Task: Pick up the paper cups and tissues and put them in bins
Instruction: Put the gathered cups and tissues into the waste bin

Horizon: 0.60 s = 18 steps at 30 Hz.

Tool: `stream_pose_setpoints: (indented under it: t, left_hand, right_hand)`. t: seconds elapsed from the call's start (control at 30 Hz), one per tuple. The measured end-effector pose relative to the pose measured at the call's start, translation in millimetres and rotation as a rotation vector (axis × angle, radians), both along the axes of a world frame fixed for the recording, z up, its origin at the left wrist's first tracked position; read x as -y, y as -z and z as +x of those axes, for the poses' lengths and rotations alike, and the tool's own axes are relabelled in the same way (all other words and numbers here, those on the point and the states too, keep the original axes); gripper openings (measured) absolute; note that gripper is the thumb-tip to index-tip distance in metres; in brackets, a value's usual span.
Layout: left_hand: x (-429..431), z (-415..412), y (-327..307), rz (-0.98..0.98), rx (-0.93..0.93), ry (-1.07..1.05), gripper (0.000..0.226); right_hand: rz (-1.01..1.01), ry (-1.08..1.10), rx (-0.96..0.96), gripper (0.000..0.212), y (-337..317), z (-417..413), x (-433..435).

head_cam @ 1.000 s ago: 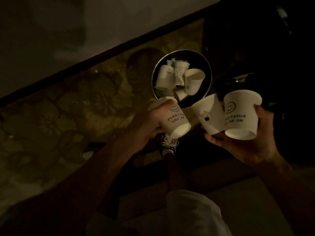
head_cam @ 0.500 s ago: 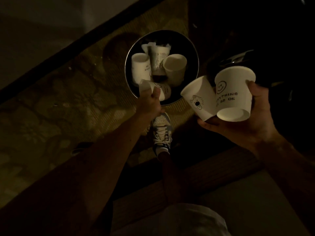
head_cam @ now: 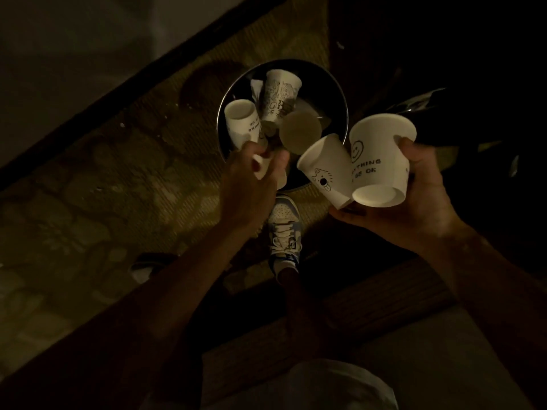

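And the left hand (head_cam: 251, 184) has made its move: a second ago it was level with the right hand's load, short of the bin, and now it is out over the near rim of the bin (head_cam: 340, 93), right above the opening. Its fingers are curled round the left-hand cup (head_cam: 262, 169), though the cup is blurred and mostly hidden, just white slivers poking out between fingers and thumb, so which way it points I can't tell. That puts this cup on the brink, I'd say: let go here and it should drop in with the rest. And there's a pile in there already: a tall printed cup (head_cam: 281, 96) leaning at the far side, a cup (head_cam: 242, 122) on the left with its mouth turned up, another showing a round face (head_cam: 300, 128) in the middle, and a scrap of tissue (head_cam: 257, 87) tucked behind. Over to the right hand (head_cam: 420, 202), closed round two at once, just right of the bin. The smiley cup (head_cam: 381, 161) is tipped over, base towards us and near, mouth away and far, long axis running near to far. The dog cup (head_cam: 327, 170) is wedged against its left side, touching, its axis slanting from near-right up to far-left, mouth aimed at the bin. Those two look to be next. Below, a shoe (head_cam: 284, 229) stands on the patterned rug (head_cam: 118, 187), just short of the bin.
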<state>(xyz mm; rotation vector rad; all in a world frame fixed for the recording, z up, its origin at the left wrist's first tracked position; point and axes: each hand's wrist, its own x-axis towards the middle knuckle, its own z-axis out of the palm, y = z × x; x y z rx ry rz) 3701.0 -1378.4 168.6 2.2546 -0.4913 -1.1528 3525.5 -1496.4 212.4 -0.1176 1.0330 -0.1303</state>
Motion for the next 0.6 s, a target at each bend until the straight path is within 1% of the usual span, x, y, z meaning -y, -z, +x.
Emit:
stream_pose_setpoints:
  t: [0.03,0.1,0.17,0.23,0.3,0.33,0.4,0.53,0.6]
  left_hand:
    - [0.5,0.4,-7.8,-0.051,-0.056,0.079,0.029]
    - [1.6,0.8,-19.8,-0.139,-0.206,0.183,0.032]
    - [3.7,4.3,-23.3,-0.195,-0.290,0.211,0.034]
    - [8.9,9.2,-24.3,-0.224,-0.322,0.186,0.025]
    - [17.5,12.3,-25.2,-0.244,-0.358,0.178,0.008]
    - [23.5,12.7,-25.9,-0.262,-0.361,0.180,0.006]
    - [39.9,14.8,-25.8,-0.272,-0.324,0.143,0.014]
    - [82.7,34.3,-20.6,-0.268,-0.282,-0.073,0.019]
    - [99.0,42.1,-13.2,-0.273,-0.238,-0.085,0.017]
  right_hand:
    - [0.006,0.001,0.003,0.052,0.4,2.5,0.0]
    - [0.007,0.002,0.022,0.052,-0.3,7.0,-1.1]
    - [0.007,0.015,0.033,0.057,-1.4,9.9,-1.6]
    - [0.027,0.028,0.054,0.062,-3.4,12.4,-1.6]
    - [0.017,0.004,0.083,0.062,-6.7,15.6,0.2]
    - [-0.006,-0.006,0.076,0.062,-8.1,17.1,2.5]
    - [-0.053,0.024,0.016,0.063,-10.5,19.2,10.9]
    - [-0.091,0.189,-0.216,0.061,-11.5,15.1,30.6]
    - [-0.108,0.190,-0.280,0.064,-10.7,9.0,34.7]
